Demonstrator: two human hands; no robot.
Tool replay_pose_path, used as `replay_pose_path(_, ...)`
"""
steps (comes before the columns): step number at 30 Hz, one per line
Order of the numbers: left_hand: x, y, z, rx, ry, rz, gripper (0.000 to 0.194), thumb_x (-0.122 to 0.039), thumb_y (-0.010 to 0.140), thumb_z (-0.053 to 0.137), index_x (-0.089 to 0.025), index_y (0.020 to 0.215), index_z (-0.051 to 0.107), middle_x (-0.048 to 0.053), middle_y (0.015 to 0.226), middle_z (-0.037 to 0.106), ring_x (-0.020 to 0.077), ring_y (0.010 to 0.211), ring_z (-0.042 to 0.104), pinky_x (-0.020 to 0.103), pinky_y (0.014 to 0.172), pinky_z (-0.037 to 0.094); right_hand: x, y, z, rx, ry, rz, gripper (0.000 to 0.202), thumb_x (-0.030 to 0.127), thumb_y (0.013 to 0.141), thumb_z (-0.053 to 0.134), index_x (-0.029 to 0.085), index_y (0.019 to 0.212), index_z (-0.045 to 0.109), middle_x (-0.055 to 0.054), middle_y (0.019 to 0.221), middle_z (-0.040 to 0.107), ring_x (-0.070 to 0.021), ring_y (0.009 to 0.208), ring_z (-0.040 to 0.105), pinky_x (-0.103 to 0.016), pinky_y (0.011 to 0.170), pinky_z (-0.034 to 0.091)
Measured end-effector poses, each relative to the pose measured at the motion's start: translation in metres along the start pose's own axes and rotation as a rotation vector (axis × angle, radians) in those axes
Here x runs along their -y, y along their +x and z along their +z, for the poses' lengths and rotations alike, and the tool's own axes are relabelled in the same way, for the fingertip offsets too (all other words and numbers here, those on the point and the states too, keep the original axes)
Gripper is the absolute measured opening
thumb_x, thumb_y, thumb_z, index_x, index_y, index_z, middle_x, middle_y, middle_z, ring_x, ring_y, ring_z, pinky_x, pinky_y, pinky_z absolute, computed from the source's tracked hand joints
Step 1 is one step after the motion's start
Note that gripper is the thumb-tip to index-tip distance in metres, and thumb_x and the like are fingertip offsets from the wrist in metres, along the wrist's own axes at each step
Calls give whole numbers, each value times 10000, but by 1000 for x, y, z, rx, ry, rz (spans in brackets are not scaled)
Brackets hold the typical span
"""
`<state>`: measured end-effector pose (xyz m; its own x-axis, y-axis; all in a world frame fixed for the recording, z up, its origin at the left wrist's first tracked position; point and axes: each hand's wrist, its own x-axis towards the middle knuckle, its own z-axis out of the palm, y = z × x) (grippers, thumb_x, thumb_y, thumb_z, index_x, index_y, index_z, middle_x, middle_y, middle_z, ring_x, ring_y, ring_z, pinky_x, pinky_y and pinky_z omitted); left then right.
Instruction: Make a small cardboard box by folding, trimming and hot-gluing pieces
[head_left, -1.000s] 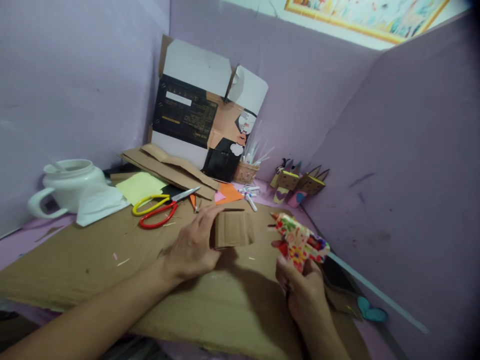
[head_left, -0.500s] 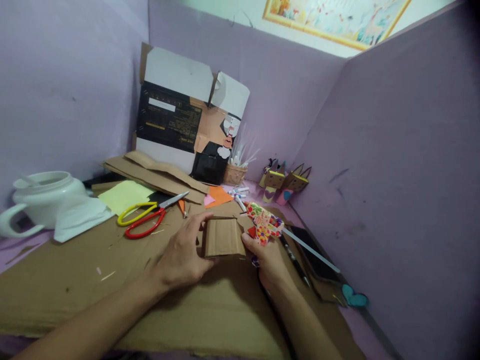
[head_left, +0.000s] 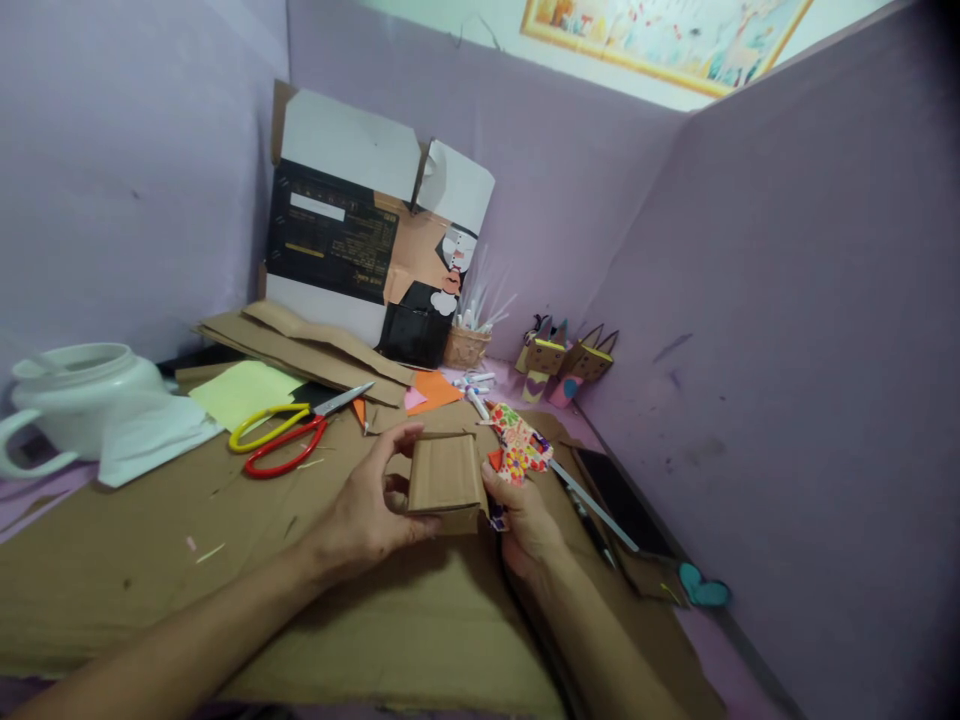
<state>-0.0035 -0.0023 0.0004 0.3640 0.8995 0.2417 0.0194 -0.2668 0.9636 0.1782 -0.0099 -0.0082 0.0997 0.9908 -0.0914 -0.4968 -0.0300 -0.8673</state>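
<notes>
Both hands — left hand (head_left: pixel 367 515) and right hand (head_left: pixel 525 520) — pinch the small brown corrugated cardboard piece (head_left: pixel 444 475) by its side edges; it looks light, stiff, easily creased.

Two bare forearms reached in from the near edge, with no sleeve, watch or bracelet on either. The left hand (head_left: pixel 367 515) showed its back, knuckles and a curled thumb, plain and without rings. The right hand (head_left: pixel 525 520) was likewise ungloved; something small and dark at one finger was too blurred to identify
</notes>
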Motion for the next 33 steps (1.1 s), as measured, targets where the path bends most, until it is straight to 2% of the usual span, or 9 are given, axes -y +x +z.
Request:
replay_pose_path(6, -2, 0, 2, 10, 58, -10, 880, -299, 622, 775, -256, 1346, 277, 123, 1314, 387, 235, 955, 603, 361, 774, 548, -6, -6, 6, -19, -33, -89, 371, 393, 584, 808, 186, 855, 664, -29, 797, 756, -224, 755, 700, -296, 644, 540)
replay_pose_path(10, -2, 1, 1, 23, 44, 3, 870, -309, 622, 767, -244, 1342, 283, 135, 1333, 396, 255, 1015, 589, 364, 795, 548, -5, -8, 10, 10, -58, -38, 421, 444, 575, 795, 179, 873, 660, -60, 836, 756, -249, 768, 702, -301, 602, 532)
replay_pose_path(13, 0, 1, 0, 88, -51, 7, 897, -327, 634, 766, -245, 1372, 264, 146, 1382, 373, 267, 1053, 583, 383, 840, 533, -3, -8, 10, 0, -53, -13, 474, 465, 525, 808, 177, 870, 658, -73, 848, 759, -267, 782, 704, -307, 582, 529)
replay_pose_path(17, 3, -1, 2, 173, -257, -2, 953, -437, 656, 741, -263, 1433, 217, 140, 1421, 363, 293, 1063, 591, 442, 898, 501, -1, -6, 6, -18, -33, -1, 438, 458, 521, 811, 176, 823, 666, -63, 769, 759, -271, 769, 708, -319, 594, 536)
replay_pose_path(20, 3, -1, 2, 176, -260, 2, 939, -452, 681, 720, -257, 1444, 209, 142, 1440, 335, 285, 1070, 589, 434, 905, 494, 0, -6, 5, -16, -27, 12, 441, 470, 513, 811, 170, 806, 674, -60, 715, 755, -280, 762, 711, -332, 603, 541)
replay_pose_path(23, 1, 3, -3, 145, -199, -30, 1002, -394, 629, 780, -237, 1435, 206, 159, 1413, 353, 267, 1057, 584, 423, 903, 491, 0, -9, 7, -3, -23, 19, 448, 477, 509, 809, 172, 811, 682, -59, 709, 756, -287, 762, 713, -341, 612, 543)
replay_pose_path(25, -1, 6, -7, 190, -213, -45, 1014, -375, 568, 822, -226, 1405, 270, 152, 1359, 425, 287, 1103, 553, 428, 906, 486, -1, -11, 9, 15, -22, 25, 446, 464, 510, 812, 173, 825, 688, -61, 733, 760, -287, 762, 714, -343, 617, 543)
replay_pose_path(29, -5, 7, -12, 356, -304, -2, 966, -409, 517, 843, -218, 1341, 376, 128, 1292, 511, 320, 1203, 486, 454, 966, 440, -2, -16, 11, 92, -11, 24, 470, 435, 521, 819, 193, 902, 692, -56, 857, 766, -280, 797, 711, -344, 647, 540)
replay_pose_path(33, -6, 4, -12, 352, -277, 3, 1042, -450, 472, 854, -211, 1351, 347, 136, 1291, 513, 335, 1204, 486, 458, 954, 449, -2, -18, 13, 129, -36, 44, 483, 472, 525, 810, 191, 902, 696, -66, 933, 759, -295, 840, 702, -355, 670, 536)
